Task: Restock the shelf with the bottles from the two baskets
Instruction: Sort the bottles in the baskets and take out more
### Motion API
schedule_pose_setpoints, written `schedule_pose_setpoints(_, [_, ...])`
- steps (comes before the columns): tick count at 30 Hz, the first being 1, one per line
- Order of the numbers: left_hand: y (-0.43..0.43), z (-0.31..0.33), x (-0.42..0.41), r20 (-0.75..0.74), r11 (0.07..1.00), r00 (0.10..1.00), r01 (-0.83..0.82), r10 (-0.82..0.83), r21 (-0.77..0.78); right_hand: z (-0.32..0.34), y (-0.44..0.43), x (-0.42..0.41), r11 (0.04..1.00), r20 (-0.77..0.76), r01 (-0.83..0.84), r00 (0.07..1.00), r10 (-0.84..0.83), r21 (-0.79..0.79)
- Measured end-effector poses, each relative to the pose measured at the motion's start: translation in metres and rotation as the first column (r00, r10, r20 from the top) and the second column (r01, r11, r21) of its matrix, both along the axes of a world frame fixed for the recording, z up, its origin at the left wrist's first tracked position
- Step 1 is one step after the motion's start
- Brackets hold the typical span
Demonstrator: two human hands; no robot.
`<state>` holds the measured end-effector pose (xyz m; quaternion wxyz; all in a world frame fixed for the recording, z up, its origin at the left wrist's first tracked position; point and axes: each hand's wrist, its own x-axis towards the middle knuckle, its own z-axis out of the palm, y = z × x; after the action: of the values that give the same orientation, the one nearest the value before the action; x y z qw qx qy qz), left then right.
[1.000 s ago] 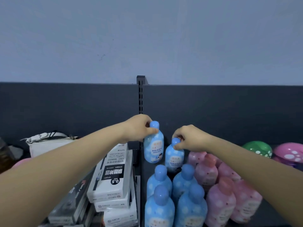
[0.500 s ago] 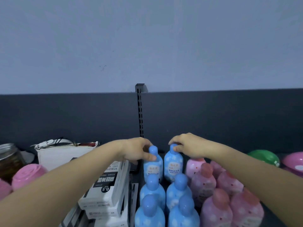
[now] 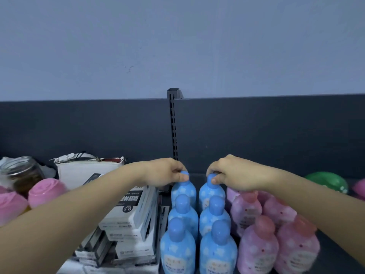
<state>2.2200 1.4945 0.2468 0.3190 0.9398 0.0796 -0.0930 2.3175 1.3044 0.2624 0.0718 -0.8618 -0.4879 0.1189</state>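
Note:
Two columns of blue dotted bottles stand on the dark shelf (image 3: 335, 258). My left hand (image 3: 166, 173) pinches the cap of the rear left blue bottle (image 3: 182, 189). My right hand (image 3: 231, 173) pinches the cap of the rear right blue bottle (image 3: 210, 191). Both of those bottles stand upright at the back of their columns, close to the shelf's back panel. Several pink dotted bottles (image 3: 258, 248) stand in rows to the right of the blue ones. The baskets are out of view.
White and black boxes (image 3: 130, 212) are stacked left of the blue bottles. Behind them are a white pouch (image 3: 83, 171), a glass jar (image 3: 23, 175) and pink lids (image 3: 46, 191). A slotted upright (image 3: 174, 131) rises at the back. Green (image 3: 327, 181) and pink domes sit far right.
Both hands have lowered the two blue bottles from the air down onto the shelf at the back of the blue columns. The camera has tilted, so more wall shows.

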Motion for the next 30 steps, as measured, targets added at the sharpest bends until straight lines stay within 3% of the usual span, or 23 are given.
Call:
schedule_pose_setpoints(6, [-0.002, 0.000, -0.009, -0.001, 1.000, 1.000, 0.013, -0.013, -0.005, 0.005, -0.003, -0.010, 0.999, 0.023, -0.046, 0.999, 0.046, -0.013])
schedule_pose_setpoints(12, [-0.008, 0.001, -0.016, -0.016, 0.994, 1.000, -0.022, 0.021, -0.104, 0.004, -0.005, -0.014, 1.000, -0.007, -0.022, 1.000, 0.022, -0.018])
schedule_pose_setpoints(21, [-0.017, 0.008, -0.020, -0.020, 0.989, 1.000, -0.016, 0.019, 0.150, 0.013, -0.010, -0.012, 0.997, -0.006, -0.069, 0.998, 0.069, 0.029])
schedule_pose_setpoints(26, [-0.023, 0.026, -0.032, 0.179, 0.964, 0.982, -0.106, 0.062, 0.246, 0.027, -0.014, -0.012, 0.978, 0.013, -0.121, 0.993, 0.121, 0.173])
schedule_pose_setpoints(30, [-0.019, 0.043, -0.065, 0.390, 0.847, 0.919, -0.256, 0.064, 0.465, 0.034, -0.009, -0.010, 0.963, 0.025, -0.170, 0.985, 0.169, 0.208])
